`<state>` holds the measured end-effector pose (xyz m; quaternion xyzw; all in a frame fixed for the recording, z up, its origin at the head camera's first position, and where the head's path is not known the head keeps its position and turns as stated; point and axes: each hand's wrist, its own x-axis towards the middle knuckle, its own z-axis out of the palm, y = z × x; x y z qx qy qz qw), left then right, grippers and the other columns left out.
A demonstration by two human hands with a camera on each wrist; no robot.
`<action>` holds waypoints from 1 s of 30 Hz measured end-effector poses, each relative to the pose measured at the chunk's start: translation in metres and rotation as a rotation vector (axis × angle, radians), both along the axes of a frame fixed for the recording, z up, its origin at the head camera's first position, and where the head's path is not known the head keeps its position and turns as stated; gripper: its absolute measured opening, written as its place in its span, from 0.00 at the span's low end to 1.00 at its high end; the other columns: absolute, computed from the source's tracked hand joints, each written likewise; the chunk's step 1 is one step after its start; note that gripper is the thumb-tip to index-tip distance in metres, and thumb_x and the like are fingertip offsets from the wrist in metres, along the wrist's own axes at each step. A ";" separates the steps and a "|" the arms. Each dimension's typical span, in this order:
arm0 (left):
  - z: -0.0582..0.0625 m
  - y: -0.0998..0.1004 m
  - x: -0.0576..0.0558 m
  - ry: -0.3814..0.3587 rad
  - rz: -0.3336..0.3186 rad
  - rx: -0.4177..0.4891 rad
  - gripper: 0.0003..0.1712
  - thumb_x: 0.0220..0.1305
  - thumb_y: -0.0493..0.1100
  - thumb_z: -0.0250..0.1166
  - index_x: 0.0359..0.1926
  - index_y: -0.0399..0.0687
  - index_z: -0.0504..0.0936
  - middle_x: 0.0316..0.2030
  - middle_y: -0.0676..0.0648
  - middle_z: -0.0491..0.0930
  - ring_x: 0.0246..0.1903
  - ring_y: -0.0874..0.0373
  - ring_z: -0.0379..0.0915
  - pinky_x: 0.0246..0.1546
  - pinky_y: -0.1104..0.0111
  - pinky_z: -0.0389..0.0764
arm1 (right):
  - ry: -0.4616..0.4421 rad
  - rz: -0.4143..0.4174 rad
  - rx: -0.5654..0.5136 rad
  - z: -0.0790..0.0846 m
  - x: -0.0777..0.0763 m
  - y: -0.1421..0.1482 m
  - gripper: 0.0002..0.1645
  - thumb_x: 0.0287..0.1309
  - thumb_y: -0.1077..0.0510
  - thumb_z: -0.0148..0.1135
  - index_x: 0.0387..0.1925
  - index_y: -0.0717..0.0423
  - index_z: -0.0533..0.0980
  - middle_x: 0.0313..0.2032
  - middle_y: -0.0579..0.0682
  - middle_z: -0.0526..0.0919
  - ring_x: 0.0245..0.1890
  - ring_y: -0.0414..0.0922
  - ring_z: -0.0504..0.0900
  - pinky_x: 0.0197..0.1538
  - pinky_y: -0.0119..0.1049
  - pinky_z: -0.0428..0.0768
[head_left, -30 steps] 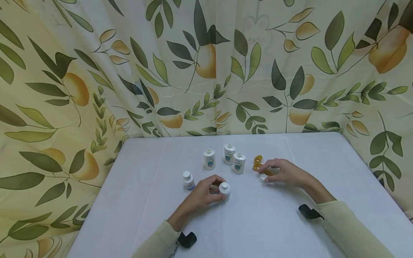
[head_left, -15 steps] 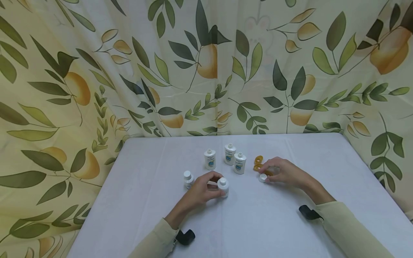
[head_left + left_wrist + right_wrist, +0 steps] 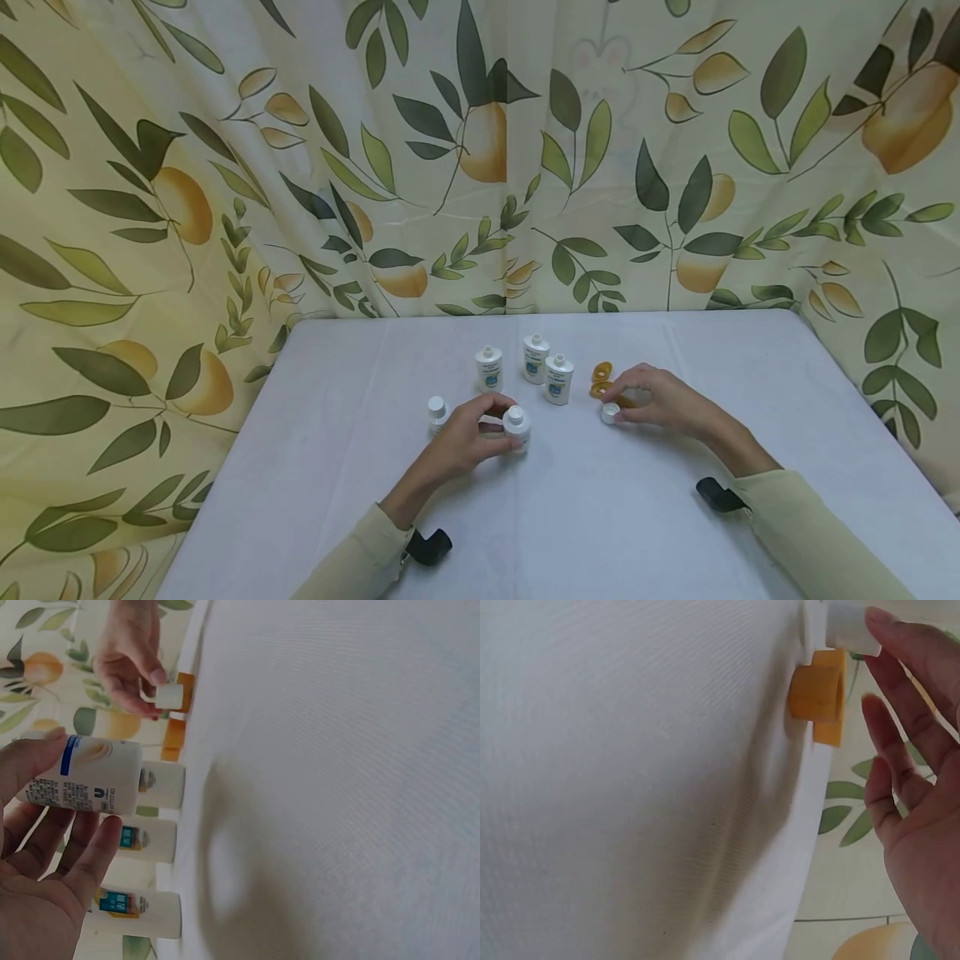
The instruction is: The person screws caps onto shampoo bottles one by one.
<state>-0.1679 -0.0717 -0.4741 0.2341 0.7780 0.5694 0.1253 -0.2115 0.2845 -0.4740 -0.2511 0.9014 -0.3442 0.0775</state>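
Note:
My left hand (image 3: 465,437) grips a small white bottle (image 3: 516,425) with fingers and thumb on its sides. In the left wrist view this bottle (image 3: 94,776) shows a blue band and fine print, its base off the cloth. Further right, my right hand (image 3: 667,402) pinches a small white cap (image 3: 610,412) between thumb and finger; the right wrist view shows this cap (image 3: 847,634) at the fingertips. Orange caps (image 3: 602,372) sit right beside that hand, one partly hidden by it. A second white bottle (image 3: 437,410) stands left of my left hand, its lower part covered.
Three white bottles with narrow bare necks stand further back: one at left (image 3: 489,367), one behind (image 3: 536,358), one in front (image 3: 558,379). A white cloth (image 3: 600,517) covers the table. A leaf-and-fruit patterned curtain (image 3: 420,250) hangs at the far edge.
My left hand has carried its bottle slightly left and away from me, now overlapping more of the bottle beside it. The right hand stays almost in place with the white cap.

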 end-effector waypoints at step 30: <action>0.026 -0.001 0.000 0.103 0.048 0.027 0.27 0.59 0.35 0.74 0.59 0.44 0.77 0.53 0.48 0.80 0.54 0.56 0.78 0.55 0.65 0.83 | -0.005 0.046 -0.214 0.041 0.011 -0.024 0.16 0.68 0.60 0.64 0.55 0.46 0.80 0.50 0.47 0.83 0.49 0.42 0.82 0.52 0.32 0.84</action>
